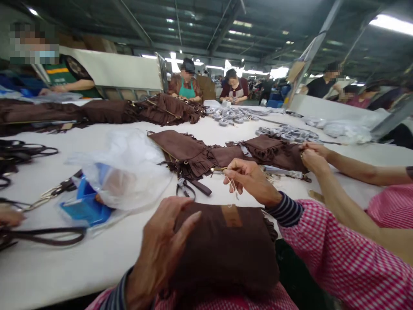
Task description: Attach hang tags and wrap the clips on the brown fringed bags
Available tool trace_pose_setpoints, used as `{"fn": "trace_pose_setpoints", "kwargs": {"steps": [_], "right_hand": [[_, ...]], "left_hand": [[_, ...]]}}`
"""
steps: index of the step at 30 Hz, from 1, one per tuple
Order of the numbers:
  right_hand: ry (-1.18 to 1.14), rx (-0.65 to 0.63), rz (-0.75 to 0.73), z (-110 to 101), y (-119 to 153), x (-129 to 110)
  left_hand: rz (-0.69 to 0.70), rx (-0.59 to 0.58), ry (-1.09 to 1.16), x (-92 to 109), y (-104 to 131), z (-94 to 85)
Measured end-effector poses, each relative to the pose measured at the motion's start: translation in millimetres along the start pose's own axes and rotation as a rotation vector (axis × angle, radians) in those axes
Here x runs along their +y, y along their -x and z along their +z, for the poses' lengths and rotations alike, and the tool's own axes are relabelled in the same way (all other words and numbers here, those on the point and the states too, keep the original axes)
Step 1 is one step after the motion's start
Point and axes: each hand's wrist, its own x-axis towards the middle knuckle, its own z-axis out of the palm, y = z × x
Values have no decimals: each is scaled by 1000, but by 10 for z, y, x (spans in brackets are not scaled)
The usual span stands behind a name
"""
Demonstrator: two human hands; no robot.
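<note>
A dark brown fabric bag with a tan tag at its upper edge lies in front of me, close to my body. My left hand is at the bag's left side, its thumb spread away from the fingers over the fabric. Beyond the bag's far edge, my right hand is closed in a pinch on thin pale strings, which dangle below the fingertips. Just behind it lies a row of brown fringed bags with zippers, and a dark wrist strap rests in front of them.
A co-worker's hands touch the row's right end. To the left are a blue container under clear plastic, dark straps and another person's hand. Grey coiled straps and more brown bags lie farther back.
</note>
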Motion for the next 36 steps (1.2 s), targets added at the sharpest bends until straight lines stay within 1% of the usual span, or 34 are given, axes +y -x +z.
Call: {"fn": "trace_pose_setpoints", "kwargs": {"steps": [1, 2, 3, 4, 6, 8, 9, 11, 13, 15, 18, 19, 20, 22, 24, 25, 28, 30, 32, 34, 36], "right_hand": [[-54, -5, 13, 132, -6, -4], [-115, -10, 35, 259, -8, -4], [-182, -15, 68, 378, -4, -1], [-254, -19, 111, 487, 2, 3], [-392, -18, 212, 668, 19, 12], [-505, -3, 292, 794, 33, 16], [-545, 0, 313, 836, 36, 17], [-560, -12, 311, 877, 34, 25], [-465, -45, 258, 860, 27, 48], [-267, -43, 163, 800, 34, 85], [57, 10, -56, 691, 118, 123], [131, 0, -130, 666, 168, 123], [183, -38, -194, 652, 227, 115], [252, -173, -295, 647, 358, 90], [318, -312, -404, 652, 489, 76], [358, -362, -462, 649, 549, 80], [483, -433, -602, 589, 698, 138], [526, -444, -658, 520, 766, 188], [497, -447, -664, 455, 806, 220], [424, -442, -598, 411, 815, 217], [341, -420, -486, 392, 800, 179]], "left_hand": [[-41, -57, 50, 108, -6, 52], [-53, -87, 83, 192, -10, 116], [-55, -113, 102, 252, -10, 184], [-60, -114, 110, 288, -7, 251], [-108, -79, 114, 302, 10, 356], [-209, -47, 175, 266, 39, 404], [-267, -46, 254, 239, 55, 406], [-394, -75, 501, 178, 87, 374], [-523, -110, 779, 120, 114, 308], [-627, -146, 979, 73, 133, 226], [-716, -178, 1105, 30, 158, 114], [-730, -186, 1125, 25, 168, 89], [-739, -195, 1144, 24, 181, 73], [-737, -223, 1181, 40, 217, 68], [-747, -241, 1201, 78, 271, 93], [-758, -244, 1196, 105, 303, 111], [-798, -280, 1166, 205, 403, 152], [-763, -340, 1179, 271, 449, 151], [-702, -405, 1203, 318, 467, 134], [-659, -453, 1200, 336, 463, 119], [-620, -474, 1136, 329, 448, 123]]}}
